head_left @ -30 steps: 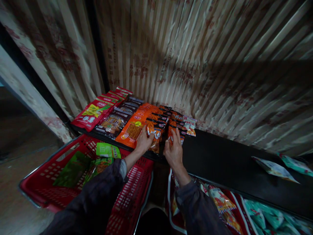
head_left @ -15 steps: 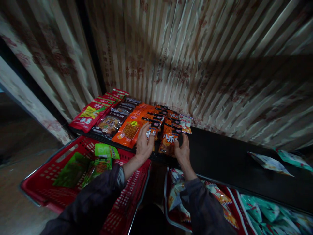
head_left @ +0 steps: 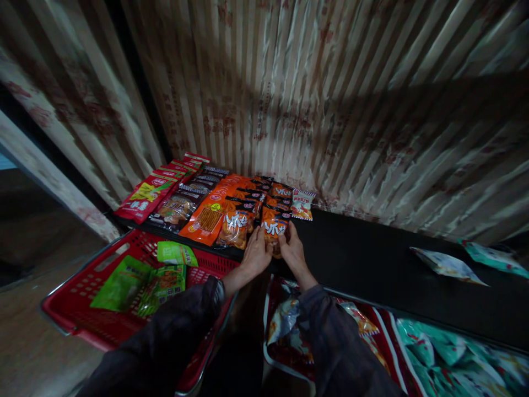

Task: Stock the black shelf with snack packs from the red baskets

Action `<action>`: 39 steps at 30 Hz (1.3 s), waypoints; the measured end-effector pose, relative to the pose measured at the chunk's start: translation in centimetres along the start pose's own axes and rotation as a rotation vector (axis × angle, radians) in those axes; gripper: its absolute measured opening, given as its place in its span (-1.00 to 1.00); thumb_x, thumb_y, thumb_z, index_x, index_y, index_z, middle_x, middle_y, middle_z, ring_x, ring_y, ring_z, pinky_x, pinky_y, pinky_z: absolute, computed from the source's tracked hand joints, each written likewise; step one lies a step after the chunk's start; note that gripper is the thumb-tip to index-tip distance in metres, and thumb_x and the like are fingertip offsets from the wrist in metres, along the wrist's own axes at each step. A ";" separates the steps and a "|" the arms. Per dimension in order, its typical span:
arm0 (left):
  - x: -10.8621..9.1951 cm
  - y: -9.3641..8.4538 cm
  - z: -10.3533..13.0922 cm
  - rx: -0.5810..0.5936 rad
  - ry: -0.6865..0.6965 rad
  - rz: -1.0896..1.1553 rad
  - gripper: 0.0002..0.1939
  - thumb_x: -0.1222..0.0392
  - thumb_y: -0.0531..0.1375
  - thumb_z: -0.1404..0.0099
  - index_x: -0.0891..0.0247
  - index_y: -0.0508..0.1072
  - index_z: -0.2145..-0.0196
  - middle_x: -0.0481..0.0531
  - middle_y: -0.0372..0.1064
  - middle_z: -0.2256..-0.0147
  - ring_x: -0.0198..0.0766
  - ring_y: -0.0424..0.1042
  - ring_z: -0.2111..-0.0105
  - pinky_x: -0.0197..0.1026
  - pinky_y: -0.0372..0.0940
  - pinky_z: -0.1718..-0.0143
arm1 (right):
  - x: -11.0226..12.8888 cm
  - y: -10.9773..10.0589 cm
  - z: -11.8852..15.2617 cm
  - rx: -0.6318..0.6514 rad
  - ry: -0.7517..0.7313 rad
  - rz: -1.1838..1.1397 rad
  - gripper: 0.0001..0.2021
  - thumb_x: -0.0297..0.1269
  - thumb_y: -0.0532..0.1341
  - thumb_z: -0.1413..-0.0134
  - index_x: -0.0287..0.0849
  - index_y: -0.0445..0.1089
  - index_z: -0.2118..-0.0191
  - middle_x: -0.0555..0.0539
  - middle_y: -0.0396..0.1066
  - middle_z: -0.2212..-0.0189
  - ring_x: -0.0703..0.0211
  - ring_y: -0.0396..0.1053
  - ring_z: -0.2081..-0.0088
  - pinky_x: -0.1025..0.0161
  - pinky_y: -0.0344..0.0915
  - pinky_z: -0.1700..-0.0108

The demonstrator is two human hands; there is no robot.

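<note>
On a black shelf point(head_left: 355, 248) lie rows of snack bags, overlapping front to back. Both hands are at the front orange-and-black bag point(head_left: 273, 230) of the right row. My left hand point(head_left: 257, 255) holds its left edge, and my right hand point(head_left: 292, 248) holds its right edge with the thumb over the front. Left of it lies another orange-and-black bag point(head_left: 235, 227), then orange bags point(head_left: 209, 216), dark brown bags point(head_left: 176, 209) and red bags point(head_left: 151, 190). A small white-and-red bag point(head_left: 303, 204) lies behind my right hand.
Below the shelf are a red basket point(head_left: 86, 325) with green bags point(head_left: 124, 284), a bin of white-and-orange bags point(head_left: 285, 322) and teal bags point(head_left: 450, 353). Two bags, one white point(head_left: 448, 266) and one teal point(head_left: 496, 258), lie at the right. A curtain point(head_left: 289, 99) hangs behind.
My left hand has moved right, off the neighbouring bag, onto the left edge of the right row's front bag. My right hand has closed in on its right edge. The view has shifted slightly.
</note>
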State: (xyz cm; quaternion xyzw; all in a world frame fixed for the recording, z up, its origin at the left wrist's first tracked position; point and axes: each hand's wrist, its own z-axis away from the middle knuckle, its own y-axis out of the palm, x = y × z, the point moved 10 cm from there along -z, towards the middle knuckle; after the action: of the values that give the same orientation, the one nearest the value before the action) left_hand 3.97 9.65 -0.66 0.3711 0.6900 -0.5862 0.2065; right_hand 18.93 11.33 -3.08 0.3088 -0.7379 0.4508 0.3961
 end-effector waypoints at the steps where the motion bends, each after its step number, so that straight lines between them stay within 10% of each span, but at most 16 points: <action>1: 0.1 0.1 0.0 -0.020 0.001 0.000 -0.36 0.28 0.04 -0.26 0.47 0.09 -0.28 0.43 0.08 -0.29 0.05 0.06 -0.33 0.15 0.02 -0.33 | 0.0 0.1 -0.1 0.010 -0.004 -0.006 -0.41 -0.22 0.11 -0.13 -0.24 0.15 -0.28 -0.23 0.41 -0.11 0.04 0.39 -0.10 0.03 0.26 -0.18; 39: 0.2 0.5 0.0 -0.197 -0.080 -0.047 -0.37 0.25 0.04 -0.31 0.52 0.07 -0.30 0.45 0.08 -0.29 0.05 0.08 -0.32 0.10 0.07 -0.31 | -0.9 1.1 0.1 0.156 0.146 -0.102 -0.34 -0.18 0.17 -0.14 -0.14 0.06 -0.34 -0.16 0.31 -0.22 0.01 0.33 -0.20 0.07 0.18 -0.26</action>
State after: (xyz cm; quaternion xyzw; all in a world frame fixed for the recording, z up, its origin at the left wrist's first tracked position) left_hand 4.21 9.73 -1.12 0.3092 0.7441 -0.5343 0.2555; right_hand 18.46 11.78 -4.28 0.3421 -0.6532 0.5075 0.4459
